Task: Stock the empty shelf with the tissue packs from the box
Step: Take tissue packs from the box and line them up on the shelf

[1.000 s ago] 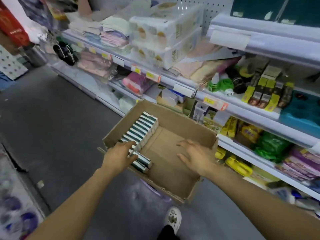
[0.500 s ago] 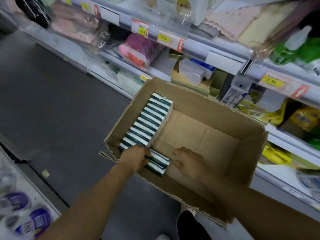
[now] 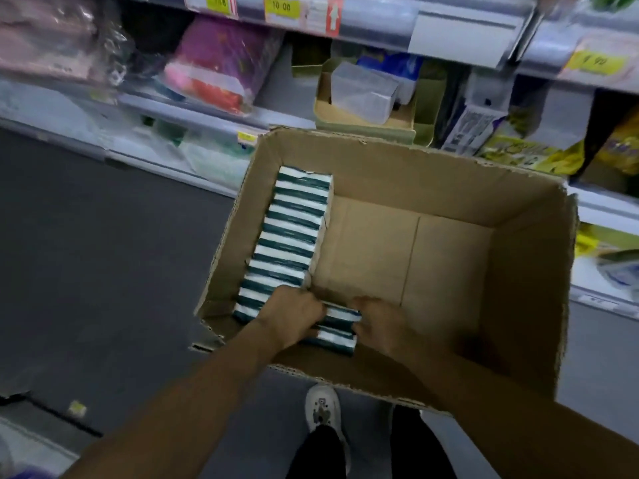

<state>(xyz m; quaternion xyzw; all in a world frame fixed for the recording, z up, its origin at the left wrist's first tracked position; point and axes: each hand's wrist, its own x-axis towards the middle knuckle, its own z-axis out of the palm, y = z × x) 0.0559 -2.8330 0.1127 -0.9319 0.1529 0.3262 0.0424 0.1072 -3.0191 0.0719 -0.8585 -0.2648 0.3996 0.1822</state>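
An open cardboard box [image 3: 518, 271] sits in front of me, mostly bare inside. Along its left wall runs a row of several green-and-white tissue packs [image 3: 294, 229]. At the box's near edge lies a short stack of the same packs [image 3: 339, 328], turned crosswise. My left hand [image 3: 290, 312] grips the left end of that stack with curled fingers. My right hand [image 3: 380, 323] grips its right end. The stack lies between both hands, low in the box.
Store shelves [image 3: 380, 32] with price tags run across the top, holding pink packs [image 3: 214, 63], a small tray with a clear container [image 3: 363, 95] and yellow packets [image 3: 529, 153]. Dark floor lies to the left. My white shoe [image 3: 323, 409] stands below the box.
The view has moved in and down toward the box. My right hand has come from the box's middle to the right end of the crosswise packs; both hands now hold them.
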